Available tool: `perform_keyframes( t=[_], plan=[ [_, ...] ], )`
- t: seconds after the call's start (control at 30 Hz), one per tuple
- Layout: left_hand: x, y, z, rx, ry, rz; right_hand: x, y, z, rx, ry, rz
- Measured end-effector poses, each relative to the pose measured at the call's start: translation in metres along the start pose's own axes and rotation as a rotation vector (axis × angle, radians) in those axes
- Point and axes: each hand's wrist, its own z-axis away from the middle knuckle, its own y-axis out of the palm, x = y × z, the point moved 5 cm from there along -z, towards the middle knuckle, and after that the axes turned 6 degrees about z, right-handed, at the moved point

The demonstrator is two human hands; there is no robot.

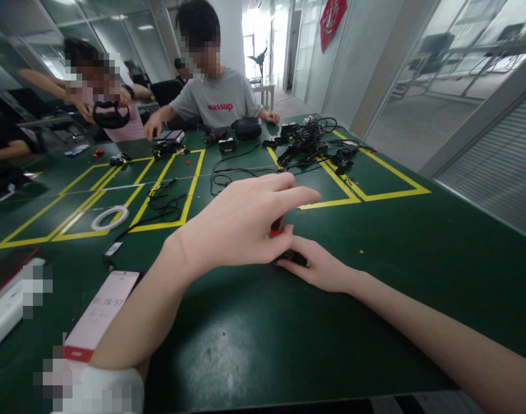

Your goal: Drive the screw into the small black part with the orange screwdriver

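Observation:
My right hand (318, 264) is closed low over the table around a small dark thing with a red-orange part (276, 228), whose kind I cannot make out because the hands cover most of it. Above and in front of it is my left hand (241, 221), its index finger stretched out and apart from the thumb. The red part shows in the gap between that thumb and finger. Whether the left hand's hidden fingers touch it I cannot tell. Beneath both hands lies the dark green tabletop (228, 356).
Left of my forearm lies a lit phone (101, 310), near a white ring of tape or cable (110, 218) and black cables (163, 204). Tangled black gear (308, 141) is at the far right. Across the table, a person in grey (228, 100) sits by a drill (215, 135) and black case (247, 128).

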Motion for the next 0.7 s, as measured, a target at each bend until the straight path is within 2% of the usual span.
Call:
perform_keyframes(
  t=[0.7],
  plan=[
    [0.0008, 0.0005, 0.0007, 0.011, -0.013, 0.011, -0.0017, 0.0002, 0.0005, 0.003, -0.002, -0.005]
  ],
)
